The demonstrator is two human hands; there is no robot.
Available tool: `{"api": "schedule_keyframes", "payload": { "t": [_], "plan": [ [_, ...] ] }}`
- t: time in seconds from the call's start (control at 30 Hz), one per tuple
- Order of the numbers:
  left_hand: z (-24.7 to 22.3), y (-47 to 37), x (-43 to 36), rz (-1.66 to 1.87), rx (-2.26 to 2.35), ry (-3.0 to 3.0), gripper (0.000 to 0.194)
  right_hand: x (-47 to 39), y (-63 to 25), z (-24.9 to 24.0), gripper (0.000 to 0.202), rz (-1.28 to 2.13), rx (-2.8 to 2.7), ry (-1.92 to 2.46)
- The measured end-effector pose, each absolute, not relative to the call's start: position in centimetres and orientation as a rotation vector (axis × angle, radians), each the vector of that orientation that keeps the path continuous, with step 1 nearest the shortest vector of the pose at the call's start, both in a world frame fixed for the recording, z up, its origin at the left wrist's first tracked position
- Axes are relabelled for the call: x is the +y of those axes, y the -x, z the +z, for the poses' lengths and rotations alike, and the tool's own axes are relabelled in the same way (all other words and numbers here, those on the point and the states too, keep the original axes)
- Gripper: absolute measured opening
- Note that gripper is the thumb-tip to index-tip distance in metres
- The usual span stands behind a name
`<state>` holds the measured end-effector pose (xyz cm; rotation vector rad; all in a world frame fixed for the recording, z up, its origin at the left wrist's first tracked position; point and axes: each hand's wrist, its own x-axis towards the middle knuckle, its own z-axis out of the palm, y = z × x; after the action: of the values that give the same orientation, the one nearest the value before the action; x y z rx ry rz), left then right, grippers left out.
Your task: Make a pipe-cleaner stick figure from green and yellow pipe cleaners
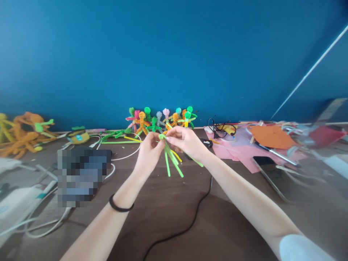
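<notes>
A bundle of light green pipe cleaners hangs between my hands above the brown table, its top bent into a small rounded knot. My left hand pinches the knot from the left side. From the right, my right hand closes its thumb and fingers on the same top part. The loose green ends fan out downward, with a short yellow piece visible among them. Behind the hands, several pipe-cleaner figures in green, pink, orange and blue stand against the blue wall.
Orange pipe-cleaner shapes lie far left. Near them are a pixelated device and white cables. At right are pink paper, an orange sheet and a dark phone. A black cable crosses the table's front.
</notes>
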<state>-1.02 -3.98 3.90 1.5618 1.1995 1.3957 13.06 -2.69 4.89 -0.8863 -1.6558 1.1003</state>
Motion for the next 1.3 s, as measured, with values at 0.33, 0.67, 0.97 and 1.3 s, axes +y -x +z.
{"api": "schedule_keyframes", "payload": {
  "t": [0.33, 0.67, 0.97, 1.3],
  "plan": [
    [3.84, 0.95, -4.06, 1.377, 1.139, -1.428, 0.016, -2.98, -13.18, 5.34, 0.023, 1.053, -1.694, 0.947],
    [3.62, 1.07, -3.92, 1.386, 0.967, -1.346, 0.019, -2.26, -13.49, 4.57, 0.011, 1.074, -1.662, 0.888],
    [3.74, 1.08, -4.0, 1.365, 0.917, -1.335, 0.014, -2.32, -13.56, 4.63, 0.013, 1.145, -1.654, 0.892],
    [3.65, 1.27, -3.75, 1.349, 0.987, -1.381, 0.015, -2.68, -13.36, 4.64, 0.007, 0.928, -1.754, 0.919]
  ]
}}
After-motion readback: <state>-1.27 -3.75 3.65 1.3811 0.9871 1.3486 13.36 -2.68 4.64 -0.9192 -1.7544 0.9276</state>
